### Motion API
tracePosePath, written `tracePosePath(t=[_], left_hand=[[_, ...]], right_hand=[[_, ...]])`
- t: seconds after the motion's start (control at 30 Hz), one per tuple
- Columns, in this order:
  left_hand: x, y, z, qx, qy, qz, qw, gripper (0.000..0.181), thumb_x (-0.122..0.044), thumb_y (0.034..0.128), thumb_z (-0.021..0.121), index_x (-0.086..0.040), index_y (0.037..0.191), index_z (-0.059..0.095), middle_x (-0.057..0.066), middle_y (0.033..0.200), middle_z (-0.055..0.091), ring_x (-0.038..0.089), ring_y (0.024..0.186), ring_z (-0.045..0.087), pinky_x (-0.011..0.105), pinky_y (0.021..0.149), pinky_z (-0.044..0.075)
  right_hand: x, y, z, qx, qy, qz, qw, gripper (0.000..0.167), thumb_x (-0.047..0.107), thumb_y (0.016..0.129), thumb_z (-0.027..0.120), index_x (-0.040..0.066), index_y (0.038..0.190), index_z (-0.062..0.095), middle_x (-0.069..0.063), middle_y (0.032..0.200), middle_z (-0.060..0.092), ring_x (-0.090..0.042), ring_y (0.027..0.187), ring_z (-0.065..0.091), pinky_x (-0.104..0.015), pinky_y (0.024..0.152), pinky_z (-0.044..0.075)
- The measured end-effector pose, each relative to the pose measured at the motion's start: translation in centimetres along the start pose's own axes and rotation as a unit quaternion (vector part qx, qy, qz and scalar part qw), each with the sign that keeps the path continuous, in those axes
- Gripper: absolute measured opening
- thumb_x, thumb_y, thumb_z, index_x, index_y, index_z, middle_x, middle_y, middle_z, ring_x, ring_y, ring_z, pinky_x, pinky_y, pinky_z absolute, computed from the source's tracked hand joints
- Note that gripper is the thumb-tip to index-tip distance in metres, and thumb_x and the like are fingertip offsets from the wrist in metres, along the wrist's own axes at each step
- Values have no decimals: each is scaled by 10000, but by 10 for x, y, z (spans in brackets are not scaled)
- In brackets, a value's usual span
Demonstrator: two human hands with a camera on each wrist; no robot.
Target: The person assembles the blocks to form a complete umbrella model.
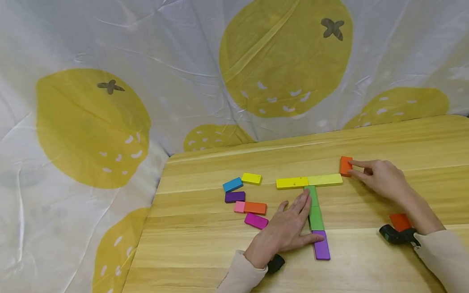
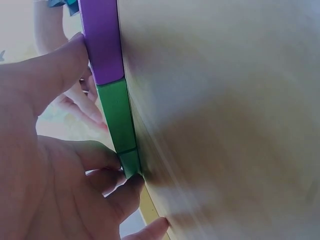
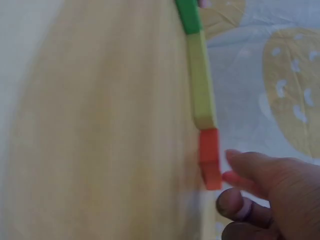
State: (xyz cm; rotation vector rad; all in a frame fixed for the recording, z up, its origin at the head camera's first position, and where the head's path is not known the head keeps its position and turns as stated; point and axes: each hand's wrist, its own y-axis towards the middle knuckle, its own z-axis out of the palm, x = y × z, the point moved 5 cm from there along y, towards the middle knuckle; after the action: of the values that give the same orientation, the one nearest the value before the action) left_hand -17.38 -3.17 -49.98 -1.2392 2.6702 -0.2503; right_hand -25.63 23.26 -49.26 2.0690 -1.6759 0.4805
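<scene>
In the head view, a yellow block (image 1: 291, 183) and a pale yellow block (image 1: 325, 180) lie end to end as a bar. Below their joint runs a column: two green blocks (image 1: 316, 218), then a purple block (image 1: 322, 248). My left hand (image 1: 285, 227) lies along the column's left side, fingers extended against the green blocks, thumb at the purple one. An orange block (image 1: 346, 166) stands crosswise at the bar's right end. Thumb and forefinger of my right hand (image 1: 381, 180) are at its right side, not wrapped round it; a narrow gap shows in the right wrist view.
Left of the column are loose blocks: blue (image 1: 233, 184), yellow (image 1: 251, 178), dark purple (image 1: 235, 197), pink (image 1: 239, 206), orange (image 1: 255, 208) and magenta (image 1: 256, 221). A red-orange block (image 1: 400, 222) lies partly hidden by the right wrist. A lemon-patterned cloth (image 1: 198, 77) hangs behind the table.
</scene>
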Motion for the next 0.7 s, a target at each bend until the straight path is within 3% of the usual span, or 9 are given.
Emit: tracePosePath(t=[0.23,0.47,0.7], left_hand=[[0,-1,-1,18,6,-19,10000,1008,-747,987,411,-93,1671,65,29,1760,-34,119,1620,86,443,1280,264],[0,-1,0,34,32,-24,10000,1012,-751,985,409,-92,1671,63,29,1759,-34,119,1620,87,442,1280,263],[0,0,0,57,18,-25,10000,1011,-752,987,403,-94,1671,54,26,1758,-49,115,1620,73,444,1283,254]], right_hand=[[-16,-4,-28,566,469,103,9972,492,333,1008,685,10,1378,652,6,644,525,-69,489,330,-253,463,285],[-32,-14,-36,1355,843,-19,9872,514,299,861,850,4,1263,726,73,587,348,-26,513,250,-244,491,282],[-44,-14,-32,1167,665,36,9909,609,320,818,885,-8,1291,686,41,635,427,-40,534,323,-251,510,294]])
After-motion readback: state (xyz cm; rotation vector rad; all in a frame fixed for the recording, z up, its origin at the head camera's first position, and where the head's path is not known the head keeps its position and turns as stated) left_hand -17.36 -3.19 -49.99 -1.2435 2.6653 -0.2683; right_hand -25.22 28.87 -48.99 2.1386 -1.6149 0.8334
